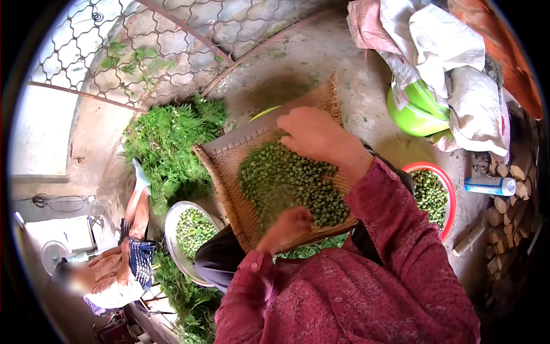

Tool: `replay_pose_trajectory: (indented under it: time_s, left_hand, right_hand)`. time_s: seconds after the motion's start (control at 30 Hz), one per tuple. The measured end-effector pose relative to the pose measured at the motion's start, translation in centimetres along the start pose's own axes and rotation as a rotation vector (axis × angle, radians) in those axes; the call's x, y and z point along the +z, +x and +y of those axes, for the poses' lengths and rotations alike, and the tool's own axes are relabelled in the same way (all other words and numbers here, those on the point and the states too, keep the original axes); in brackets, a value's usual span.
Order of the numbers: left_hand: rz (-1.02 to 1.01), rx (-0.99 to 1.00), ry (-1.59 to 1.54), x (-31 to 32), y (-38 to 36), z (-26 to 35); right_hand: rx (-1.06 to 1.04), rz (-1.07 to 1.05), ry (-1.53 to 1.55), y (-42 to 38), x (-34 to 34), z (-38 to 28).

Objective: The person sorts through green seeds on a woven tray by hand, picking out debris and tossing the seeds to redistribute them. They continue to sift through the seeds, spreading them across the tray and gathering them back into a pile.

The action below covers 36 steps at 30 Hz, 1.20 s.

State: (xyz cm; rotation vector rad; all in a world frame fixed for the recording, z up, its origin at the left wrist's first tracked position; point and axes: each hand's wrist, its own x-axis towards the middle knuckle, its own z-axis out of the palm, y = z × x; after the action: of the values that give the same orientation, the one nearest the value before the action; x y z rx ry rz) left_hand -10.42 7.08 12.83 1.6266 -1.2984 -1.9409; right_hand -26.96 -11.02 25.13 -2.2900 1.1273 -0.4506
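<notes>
Sorting green pods [298, 183] (two hands [312, 135])

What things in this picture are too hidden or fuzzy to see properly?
Head view:
- Left hand: blurred, fingers unclear.
- Tray: near edge hidden by sleeves.
- Red bowl: left side behind right arm.
- Green tub: mostly under sacks.
- Steel bowl: partly behind dark cloth.

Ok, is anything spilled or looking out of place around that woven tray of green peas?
Nothing stands out. The green peas sit heaped on the woven tray, both hands on it, with none visibly spilled onto the ground.
</notes>
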Motion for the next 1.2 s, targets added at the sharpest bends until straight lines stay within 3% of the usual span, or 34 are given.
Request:
replay_pose_trajectory:
  time_s: [0.07, 0.17, 0.27, 0.37, 0.47, 0.5, 0.57, 0.67, 0.87, 0.97, 1.07, 1.17, 1.2]
  left_hand:
    - [-0.103, 0.411, 0.547, 1.5, -3.2, -3.7]
    - [-0.125, 0.564, 0.862, 2.7, -5.0, -5.3]
    - [-0.126, 0.334, 0.825, 3.5, -6.3, -6.0]
    - [-0.162, 0.388, 0.717, 2.3, -6.4, -4.0]
    - [-0.007, 0.325, 0.437, 0.8, -5.7, -2.4]
    - [0.049, 0.034, 0.335, 0.3, -5.2, 0.0]
    - [0.278, 0.258, 0.535, -1.2, -1.6, -3.2]
    - [0.390, 0.287, 0.637, -2.4, 2.4, -3.4]
    - [0.517, 0.127, 0.866, -0.5, 9.3, -5.3]
    - [0.554, -0.048, 0.795, 2.6, 9.8, -2.9]
    - [0.481, 0.090, 0.859, 4.8, 10.5, -3.6]
    - [0.408, 0.091, 0.852, 7.6, 9.2, -2.0]
    - [0.380, 0.211, 0.890, 7.7, 8.9, -2.6]
  right_hand:
    - [-0.047, 0.021, -0.030, 0.1, 0.5, 0.1]
    - [-0.084, 0.026, -0.059, 0.3, 0.9, 0.2]
    - [-0.128, 0.017, -0.071, 0.4, 1.3, -0.1]
    - [-0.134, 0.015, -0.074, 0.6, 1.5, -0.2]
    - [-0.122, 0.021, -0.074, 0.7, 1.5, -0.2]
    - [-0.118, 0.025, -0.076, 0.7, 1.5, -0.2]
    - [-0.106, 0.028, -0.071, 0.8, 1.5, -0.2]
    - [-0.105, 0.032, -0.061, 0.7, 1.6, -0.1]
    - [-0.100, 0.060, -0.052, 0.5, 1.0, 0.1]
    - [-0.110, 0.067, -0.061, 0.5, 1.1, 0.1]
    - [-0.119, 0.067, -0.061, 0.6, 1.1, 0.1]
    - [-0.139, 0.078, -0.053, 0.4, 1.0, 0.0]
    - [-0.145, 0.083, -0.052, 0.3, 1.0, 0.1]
